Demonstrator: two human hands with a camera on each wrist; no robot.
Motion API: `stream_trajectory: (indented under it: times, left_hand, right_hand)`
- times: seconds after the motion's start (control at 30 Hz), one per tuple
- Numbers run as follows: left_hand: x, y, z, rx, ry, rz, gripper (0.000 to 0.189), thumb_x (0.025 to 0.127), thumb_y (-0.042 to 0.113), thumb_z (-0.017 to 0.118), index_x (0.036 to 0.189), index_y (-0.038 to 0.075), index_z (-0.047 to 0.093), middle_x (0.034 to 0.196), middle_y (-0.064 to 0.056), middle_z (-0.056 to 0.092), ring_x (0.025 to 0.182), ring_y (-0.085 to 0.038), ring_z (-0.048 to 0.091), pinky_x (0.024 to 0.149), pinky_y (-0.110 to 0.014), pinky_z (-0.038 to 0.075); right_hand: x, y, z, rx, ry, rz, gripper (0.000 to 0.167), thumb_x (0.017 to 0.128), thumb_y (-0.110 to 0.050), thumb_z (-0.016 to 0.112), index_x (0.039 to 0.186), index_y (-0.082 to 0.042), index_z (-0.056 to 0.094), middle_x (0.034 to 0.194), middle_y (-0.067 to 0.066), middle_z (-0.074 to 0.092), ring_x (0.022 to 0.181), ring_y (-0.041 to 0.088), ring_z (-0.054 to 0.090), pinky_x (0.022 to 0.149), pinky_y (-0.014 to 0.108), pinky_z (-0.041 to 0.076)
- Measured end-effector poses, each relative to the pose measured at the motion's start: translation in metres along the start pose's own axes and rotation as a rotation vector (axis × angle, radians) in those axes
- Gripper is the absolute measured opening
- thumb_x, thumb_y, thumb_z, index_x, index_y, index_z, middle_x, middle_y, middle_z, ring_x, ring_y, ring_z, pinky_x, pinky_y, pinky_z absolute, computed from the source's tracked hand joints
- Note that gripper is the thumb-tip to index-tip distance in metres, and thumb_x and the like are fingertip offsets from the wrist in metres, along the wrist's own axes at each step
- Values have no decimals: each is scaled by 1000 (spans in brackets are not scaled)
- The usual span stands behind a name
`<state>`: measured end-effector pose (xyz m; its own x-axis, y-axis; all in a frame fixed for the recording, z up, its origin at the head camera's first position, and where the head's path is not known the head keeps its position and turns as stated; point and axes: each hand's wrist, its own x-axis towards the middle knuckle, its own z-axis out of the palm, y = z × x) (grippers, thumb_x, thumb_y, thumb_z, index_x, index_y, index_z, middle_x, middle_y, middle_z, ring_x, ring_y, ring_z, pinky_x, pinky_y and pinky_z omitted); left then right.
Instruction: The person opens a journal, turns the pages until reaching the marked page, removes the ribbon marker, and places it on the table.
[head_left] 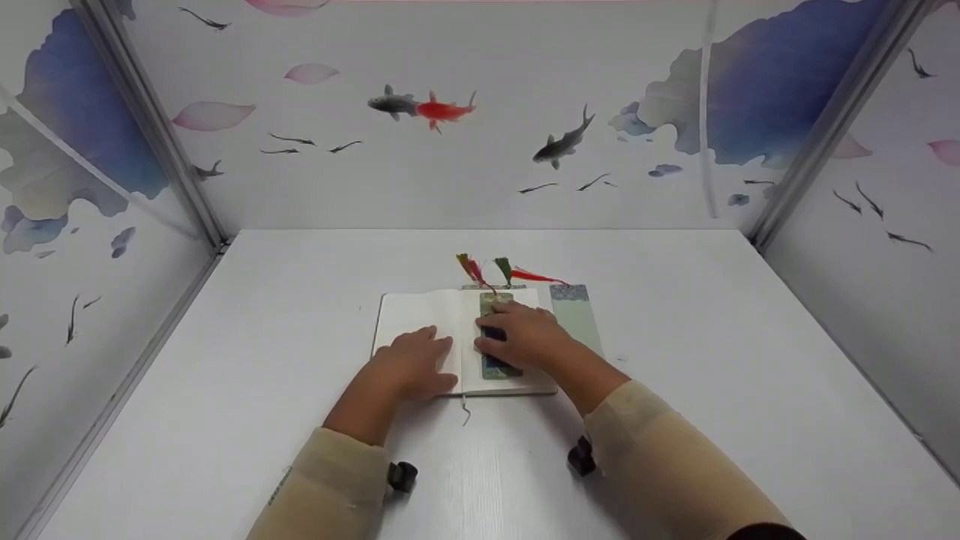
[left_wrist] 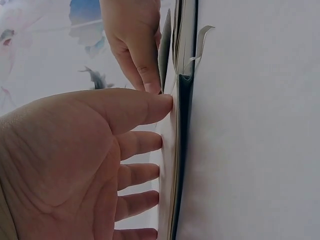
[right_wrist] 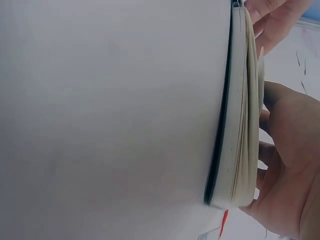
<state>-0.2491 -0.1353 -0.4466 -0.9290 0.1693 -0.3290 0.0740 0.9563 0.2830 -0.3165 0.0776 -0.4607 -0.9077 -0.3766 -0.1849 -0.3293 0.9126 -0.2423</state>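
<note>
Beige sleeves [head_left: 337, 484] nearest, the spread left hand [head_left: 412, 364] seemingly steadied the white-paged notebook [head_left: 412, 315], the uncurled right hand [head_left: 529, 337] the green-patterned bookmark [head_left: 501, 370].

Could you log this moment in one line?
left hand: touching open white-paged notebook | right hand: touching green patterned rectangular bookmark

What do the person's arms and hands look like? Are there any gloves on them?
No gloves: the left hand and right hand are bare. Both arms wear long beige sleeves. The left sleeve has a small dark marking on its outer side, too tiny to read. The right sleeve looks plain. A small black gadget sticks out near each cuff.
</note>
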Motion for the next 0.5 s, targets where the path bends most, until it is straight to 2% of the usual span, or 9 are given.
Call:
stream_trajectory:
  times: [0.27, 0.5]
  left_hand:
    - [1, -2, 0, 8, -5, 29, 73, 103, 47, 64, 168, 23, 39, 179, -8, 26, 167, -35, 24, 131, -66, 26]
    - [0, -1, 0, 2, 2, 35, 73, 103, 46, 63, 168, 22, 38, 180, -8, 26, 167, -35, 23, 132, -66, 25]
  right_hand:
    - [-4, 17, -3, 23, 66, 15, 45, 105, -56, 62, 147, -39, 66, 167, 0, 51, 159, 33, 42, 129, 66, 31]
    - [-9, 29, -5, 43, 108, 43, 45, 101, -52, 70, 142, -35, 71, 161, 3, 57, 152, 37, 48, 125, 65, 38]
